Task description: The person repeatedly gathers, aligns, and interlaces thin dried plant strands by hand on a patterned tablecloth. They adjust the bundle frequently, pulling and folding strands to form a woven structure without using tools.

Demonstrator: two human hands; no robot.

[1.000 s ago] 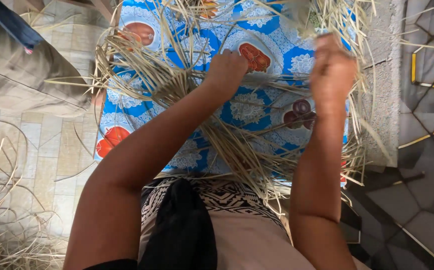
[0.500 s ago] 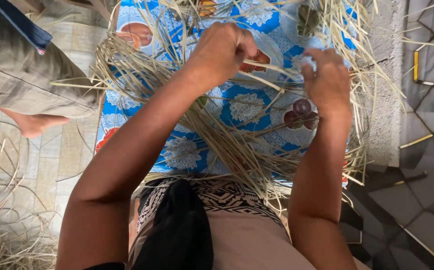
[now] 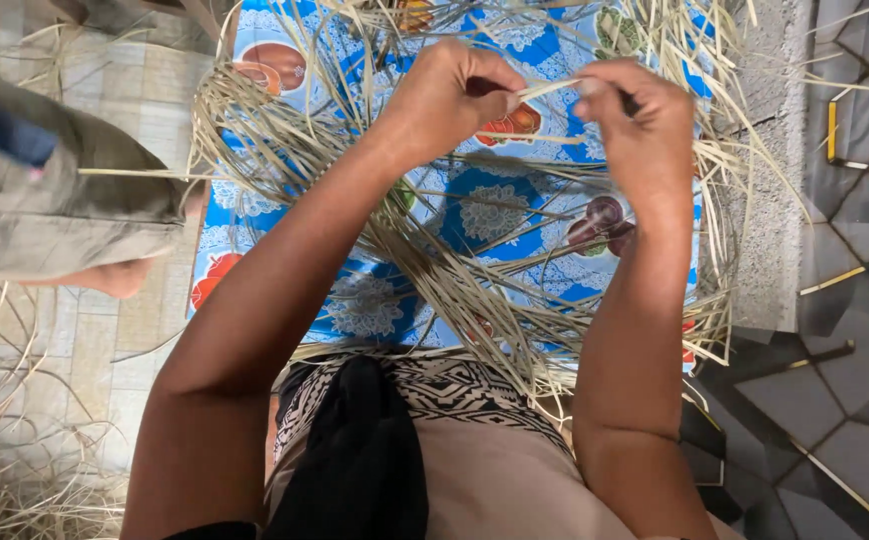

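Pale straw strip pinched between left hand and right hand, both closed on it; loose straw below hands, over blue patterned cloth

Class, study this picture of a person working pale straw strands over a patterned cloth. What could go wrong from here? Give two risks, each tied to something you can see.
1. The left hand and right hand pinch one thin straw strand between them; pulled hard, it may snap or slip from the grip.
2. Loose strands cross in a tangle over the blue patterned cloth, so the held strand could snag and drag others along.
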